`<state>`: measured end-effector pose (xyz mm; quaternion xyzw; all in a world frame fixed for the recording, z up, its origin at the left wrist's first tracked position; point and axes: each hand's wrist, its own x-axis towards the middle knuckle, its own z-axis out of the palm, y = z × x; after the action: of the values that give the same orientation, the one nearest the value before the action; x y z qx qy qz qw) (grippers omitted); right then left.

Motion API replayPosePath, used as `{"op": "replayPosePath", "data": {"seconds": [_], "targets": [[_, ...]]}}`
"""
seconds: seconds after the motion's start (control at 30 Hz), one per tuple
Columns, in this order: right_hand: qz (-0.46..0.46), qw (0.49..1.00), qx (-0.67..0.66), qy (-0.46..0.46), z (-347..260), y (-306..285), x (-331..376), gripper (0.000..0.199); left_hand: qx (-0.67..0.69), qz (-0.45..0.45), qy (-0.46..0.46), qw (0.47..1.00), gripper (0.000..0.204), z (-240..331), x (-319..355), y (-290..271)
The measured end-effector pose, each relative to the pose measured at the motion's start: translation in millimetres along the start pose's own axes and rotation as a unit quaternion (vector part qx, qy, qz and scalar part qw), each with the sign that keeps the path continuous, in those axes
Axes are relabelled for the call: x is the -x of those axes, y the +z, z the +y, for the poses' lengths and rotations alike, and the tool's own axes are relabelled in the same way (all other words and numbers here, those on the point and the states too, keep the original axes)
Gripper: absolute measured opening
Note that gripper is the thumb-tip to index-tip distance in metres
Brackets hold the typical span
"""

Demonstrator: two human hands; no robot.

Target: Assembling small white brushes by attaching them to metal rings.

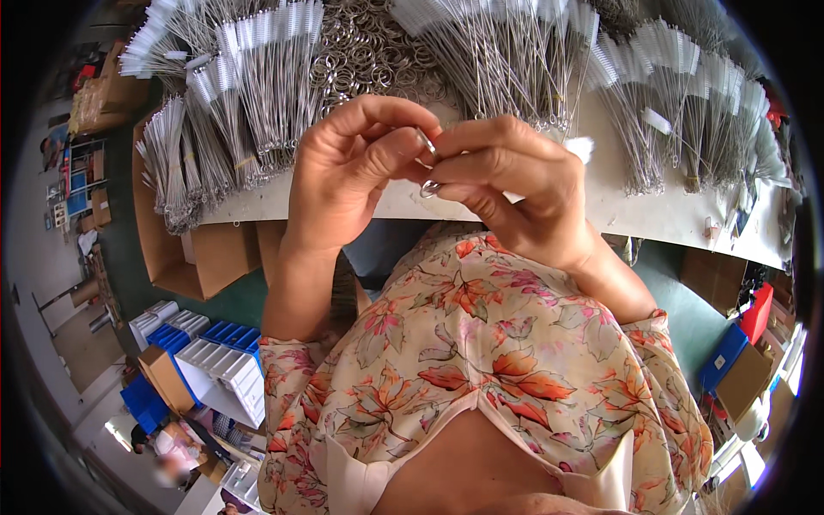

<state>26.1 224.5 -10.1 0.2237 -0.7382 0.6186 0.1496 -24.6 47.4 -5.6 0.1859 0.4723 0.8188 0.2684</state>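
My left hand [348,167] and my right hand [511,184] meet in front of my chest, fingertips pinched together on a small metal split ring [428,163]. A white bristle tip of a thin wire brush [582,148] sticks out behind my right hand, which holds it. Just beyond the hands, on the white table [652,215], lies a heap of loose metal rings [369,51]. Bundles of thin wire brushes with white bristles [249,94] lie on both sides of that heap.
More brush bundles [687,103] cover the table's right part. A cardboard box [184,253] stands below the table's left edge. Blue and white plastic bins [210,356] sit on the green floor at lower left; a blue bin and a red thing [742,339] at right.
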Motion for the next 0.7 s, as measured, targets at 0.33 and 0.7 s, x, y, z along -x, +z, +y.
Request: {"op": "replayPosePath", "data": {"seconds": [0.33,0.7], "targets": [[-0.037,0.906,0.314,-0.281,10,-3,4,0.018,-0.153,-0.045,-0.101,0.982,0.021,27,9,3],[0.025,0.922,-0.276,0.270,-25,-1,-14,0.015,-0.530,-0.021,0.354,0.770,0.046,18,15,11]]}}
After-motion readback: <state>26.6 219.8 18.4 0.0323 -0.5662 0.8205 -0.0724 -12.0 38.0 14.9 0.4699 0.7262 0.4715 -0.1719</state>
